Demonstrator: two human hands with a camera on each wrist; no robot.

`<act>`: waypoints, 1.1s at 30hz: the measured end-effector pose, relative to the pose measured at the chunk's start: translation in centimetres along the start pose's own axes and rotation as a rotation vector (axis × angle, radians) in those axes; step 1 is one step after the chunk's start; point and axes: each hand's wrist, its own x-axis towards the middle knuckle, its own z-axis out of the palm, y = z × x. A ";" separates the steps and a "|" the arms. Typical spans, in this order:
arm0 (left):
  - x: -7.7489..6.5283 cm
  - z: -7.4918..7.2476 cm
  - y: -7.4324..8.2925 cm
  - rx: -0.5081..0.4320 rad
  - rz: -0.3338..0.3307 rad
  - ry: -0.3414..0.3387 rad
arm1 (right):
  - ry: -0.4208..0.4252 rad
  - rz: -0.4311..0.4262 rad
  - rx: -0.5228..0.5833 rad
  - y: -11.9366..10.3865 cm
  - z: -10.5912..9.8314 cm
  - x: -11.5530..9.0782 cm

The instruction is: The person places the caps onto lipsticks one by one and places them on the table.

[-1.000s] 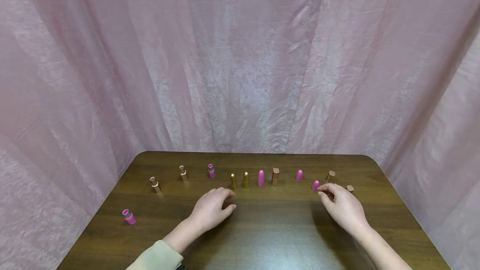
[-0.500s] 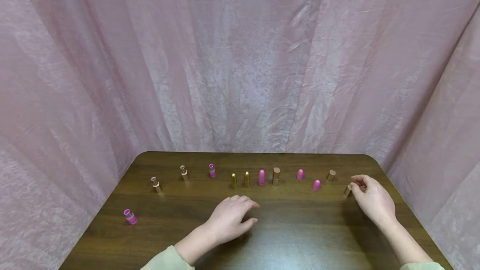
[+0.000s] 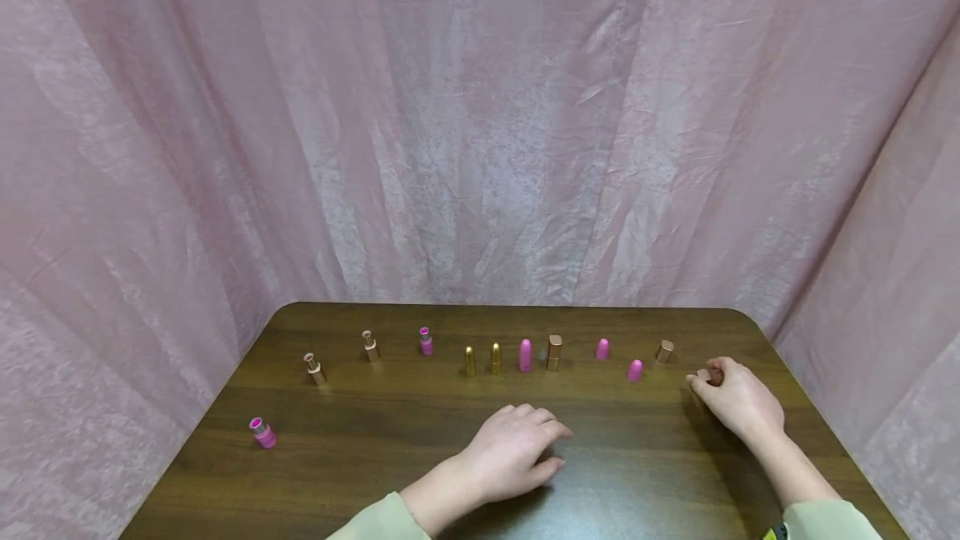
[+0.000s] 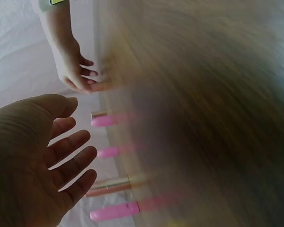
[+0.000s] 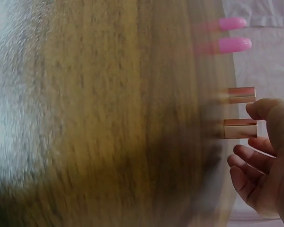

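Observation:
My right hand (image 3: 742, 402) is at the far right of the table, thumb and index finger on opposite sides of an upright rose-gold lipstick cap (image 5: 241, 128), pinching it near its top. In the head view only that cap's top shows. Beside it stands a second rose-gold cap (image 3: 665, 352). Two pink caps (image 3: 635, 370) are to the left of these. My left hand (image 3: 517, 452) hovers over the middle of the table with relaxed, slightly bent fingers and holds nothing. Behind it stand a pink lipstick (image 3: 525, 355) and a rose-gold lipstick (image 3: 554, 352), both capped.
Two gold bullet-shaped tubes (image 3: 469, 362) stand left of the pink lipstick. Uncapped lipsticks, two beige-gold (image 3: 315, 369) and two pink (image 3: 262, 432), stand on the left part of the wooden table (image 3: 360, 440). A pink curtain (image 3: 480, 148) hangs behind.
My right hand has moved right, from beside the nearer pink cap to the rose-gold cap, and now surrounds it. My left hand has moved right and nearer the front edge.

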 end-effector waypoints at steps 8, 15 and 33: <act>1.3 0.8 1.2 -0.022 -0.013 -0.017 | 0.018 0.024 0.000 0.7 0.7 0.0; 1.4 0.9 1.5 -0.046 -0.028 -0.033 | 0.043 0.032 0.002 0.5 0.8 0.2; -0.3 0.3 -0.4 -0.077 -0.082 -0.028 | 0.212 -0.061 0.141 -2.4 0.8 -1.1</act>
